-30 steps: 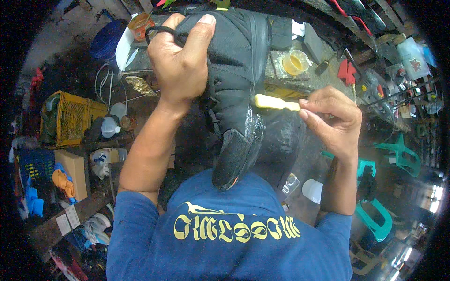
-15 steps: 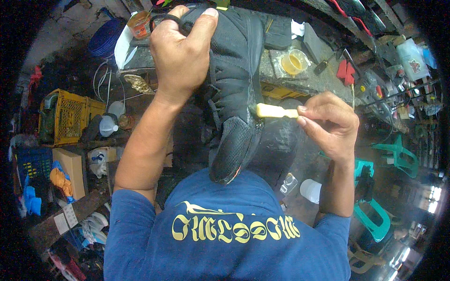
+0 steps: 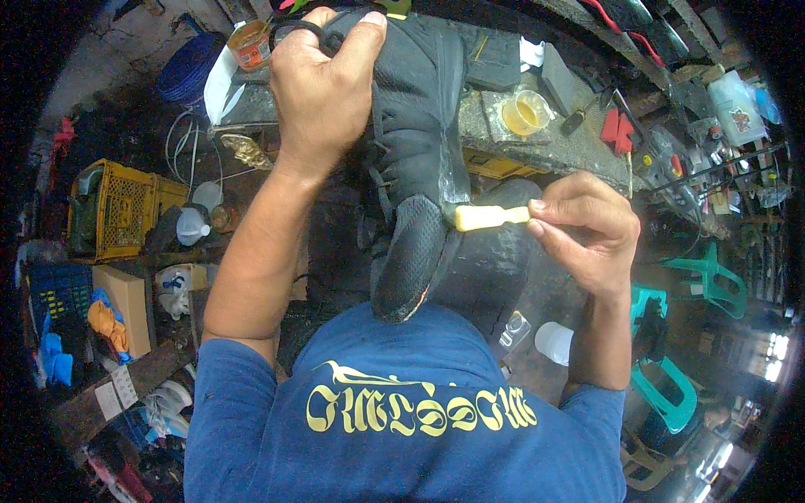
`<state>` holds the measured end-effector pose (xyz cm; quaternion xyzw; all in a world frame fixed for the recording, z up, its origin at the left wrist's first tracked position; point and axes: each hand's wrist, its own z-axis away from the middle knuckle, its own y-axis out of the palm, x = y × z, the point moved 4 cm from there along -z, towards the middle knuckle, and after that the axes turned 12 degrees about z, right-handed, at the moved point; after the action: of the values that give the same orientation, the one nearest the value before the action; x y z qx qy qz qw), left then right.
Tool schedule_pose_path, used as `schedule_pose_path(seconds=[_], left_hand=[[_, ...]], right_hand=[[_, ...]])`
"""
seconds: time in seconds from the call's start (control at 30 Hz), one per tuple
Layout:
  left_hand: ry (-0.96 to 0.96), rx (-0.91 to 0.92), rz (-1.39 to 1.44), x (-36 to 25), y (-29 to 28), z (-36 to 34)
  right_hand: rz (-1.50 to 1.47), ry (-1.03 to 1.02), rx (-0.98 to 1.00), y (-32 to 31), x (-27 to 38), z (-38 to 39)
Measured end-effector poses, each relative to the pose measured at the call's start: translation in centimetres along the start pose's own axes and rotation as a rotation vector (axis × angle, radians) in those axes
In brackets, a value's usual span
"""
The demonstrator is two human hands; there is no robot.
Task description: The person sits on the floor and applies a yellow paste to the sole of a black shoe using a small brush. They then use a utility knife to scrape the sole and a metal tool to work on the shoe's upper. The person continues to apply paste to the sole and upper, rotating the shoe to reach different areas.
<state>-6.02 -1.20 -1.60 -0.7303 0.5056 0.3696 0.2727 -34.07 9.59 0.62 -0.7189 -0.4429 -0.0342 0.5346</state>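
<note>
My left hand grips the heel end of a black shoe, which hangs toe toward my chest above my lap. My right hand pinches a small cream-coloured brush handle whose tip touches the right side of the shoe near the toe, along the seam of the sole. The brush head is hidden against the shoe. A small yellow cup of glue-like liquid stands on the stone bench beyond the shoe.
A grey stone workbench carries tools, a dark block and a tin. A yellow crate and a cardboard box stand at my left. Teal plastic chairs are at my right. A white plastic bottle sits low right.
The brush tip has slid down the shoe's right edge toward the toe, my right hand following. My left hand keeps the same grip on the heel.
</note>
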Motion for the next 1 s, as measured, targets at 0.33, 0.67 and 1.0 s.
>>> schedule_pose_path(seconds=[0.33,0.67,1.0], left_hand=[[0.084,-0.051,-0.07,0.9,-0.2,-0.6],[0.074,-0.006,-0.016,-1.1,0.5,0.4],[0.066,0.082,-0.083,-1.5,0.4,-0.1]], right_hand=[[0.012,-0.04,0.005,0.1,0.5,0.1],[-0.084,0.074,-0.05,-0.8,-1.4,-0.4],[-0.113,-0.02,0.011,-0.4,-0.8,-0.3]])
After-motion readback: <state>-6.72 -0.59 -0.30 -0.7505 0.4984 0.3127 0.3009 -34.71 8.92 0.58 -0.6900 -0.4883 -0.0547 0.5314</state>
